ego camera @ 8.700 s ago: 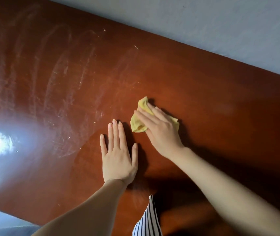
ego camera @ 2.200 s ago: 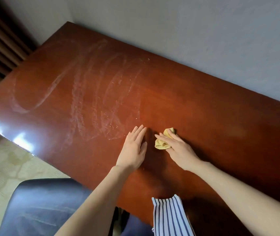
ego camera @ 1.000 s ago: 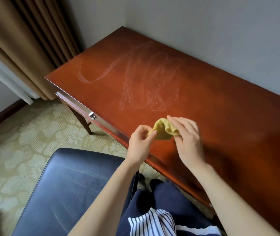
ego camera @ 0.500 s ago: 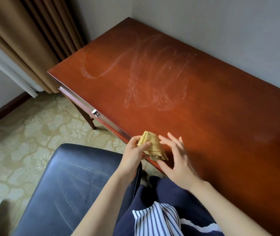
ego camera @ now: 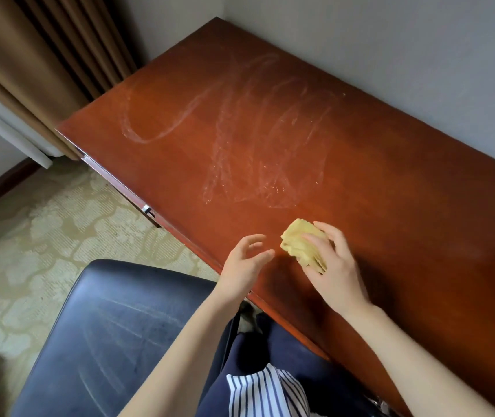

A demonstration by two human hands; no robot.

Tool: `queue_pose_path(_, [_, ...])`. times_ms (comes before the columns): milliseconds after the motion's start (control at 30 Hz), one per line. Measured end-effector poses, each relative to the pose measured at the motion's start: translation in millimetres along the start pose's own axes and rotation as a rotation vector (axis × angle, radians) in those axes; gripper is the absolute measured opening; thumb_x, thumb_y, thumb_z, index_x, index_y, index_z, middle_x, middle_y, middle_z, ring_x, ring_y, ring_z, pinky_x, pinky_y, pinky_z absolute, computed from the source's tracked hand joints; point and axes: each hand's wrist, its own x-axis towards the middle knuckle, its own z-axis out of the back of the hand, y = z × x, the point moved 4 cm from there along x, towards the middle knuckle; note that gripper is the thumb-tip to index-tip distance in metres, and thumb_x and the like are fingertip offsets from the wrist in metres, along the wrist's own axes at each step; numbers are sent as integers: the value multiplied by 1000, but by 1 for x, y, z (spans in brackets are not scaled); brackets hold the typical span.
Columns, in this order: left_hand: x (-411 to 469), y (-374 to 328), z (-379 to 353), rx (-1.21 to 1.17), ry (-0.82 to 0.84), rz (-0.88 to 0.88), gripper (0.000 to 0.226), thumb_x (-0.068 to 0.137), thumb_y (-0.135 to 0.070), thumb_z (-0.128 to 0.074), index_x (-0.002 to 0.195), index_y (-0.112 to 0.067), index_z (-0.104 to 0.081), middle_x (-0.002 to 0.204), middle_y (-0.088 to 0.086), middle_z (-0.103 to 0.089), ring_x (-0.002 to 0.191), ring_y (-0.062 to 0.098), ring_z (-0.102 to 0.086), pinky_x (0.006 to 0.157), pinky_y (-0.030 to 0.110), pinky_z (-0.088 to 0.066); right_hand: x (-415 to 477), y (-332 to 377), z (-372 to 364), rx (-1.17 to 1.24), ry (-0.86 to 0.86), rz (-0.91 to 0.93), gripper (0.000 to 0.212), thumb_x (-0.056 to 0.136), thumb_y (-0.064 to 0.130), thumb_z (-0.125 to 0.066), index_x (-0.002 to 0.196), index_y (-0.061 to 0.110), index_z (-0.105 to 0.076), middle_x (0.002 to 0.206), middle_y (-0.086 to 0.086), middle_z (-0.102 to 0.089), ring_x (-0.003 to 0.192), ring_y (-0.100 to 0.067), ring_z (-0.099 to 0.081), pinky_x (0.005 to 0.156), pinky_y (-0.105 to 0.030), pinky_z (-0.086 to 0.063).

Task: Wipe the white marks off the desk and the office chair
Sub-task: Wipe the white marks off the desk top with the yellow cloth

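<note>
Right hand (ego camera: pixel 335 267): fingers curled round a bunched yellow cloth (ego camera: pixel 299 243), thumb on the near side, fingertips pressed into the folds. The cloth sat over the near part of the desk (ego camera: pixel 405 212), close to its front edge. I could not tell whether it touched the wood or hung just above it.

Left hand (ego camera: pixel 244 261): held nothing. Fingers were apart and loosely bent, palm turned toward the cloth, just beside it but not touching. The hand was over the desk's front edge.

White marks (ego camera: pixel 258 127): one long loop toward the left end of the desktop, then a patch of overlapping smeared strokes in the middle, with small bright flecks at its near border. The patch lay beyond the cloth, apart from it. The wood to the right of the marks looked plain red-brown.

Office chair (ego camera: pixel 105 341): dark seat at my lower left, pulled close under the desk edge, faint pale streaks across the leather.

Around: brown curtain (ego camera: pixel 44 64) at the left, patterned carpet (ego camera: pixel 44 236) below it, grey wall (ego camera: pixel 390 40) behind the desk, a small metal fitting (ego camera: pixel 147 209) on the desk front.
</note>
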Motion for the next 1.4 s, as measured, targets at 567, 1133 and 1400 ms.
queue_pose_path(567, [46, 20, 57, 1328, -220, 189, 161, 43, -80, -71, 141, 1, 28, 147, 32, 28, 140, 45, 20, 112, 58, 1, 32, -34, -39, -121, 63, 156, 44, 71, 8, -80, 113, 20, -70, 109, -3, -68, 100, -25, -61, 80, -42, -51])
queue_pose_path(1133, [51, 17, 53, 1404, -220, 218, 161, 41, -81, -69, 141, 6, 23, 147, 38, 19, 139, 52, 12, 113, 57, -2, 134, -18, -81, -50, 103, 45, 38, 84, 3, -66, 118, 18, -66, 118, -5, -64, 107, -24, -52, 87, -43, -48])
queue_pose_path(1400, [46, 22, 57, 1375, -268, 148, 160, 41, -84, -66, 143, 0, 24, 150, 31, 23, 141, 45, 16, 114, 55, 1, 82, 16, -88, -28, 179, 249, 46, 74, -1, -73, 114, 21, -70, 111, -1, -67, 97, -26, -59, 78, -40, -46])
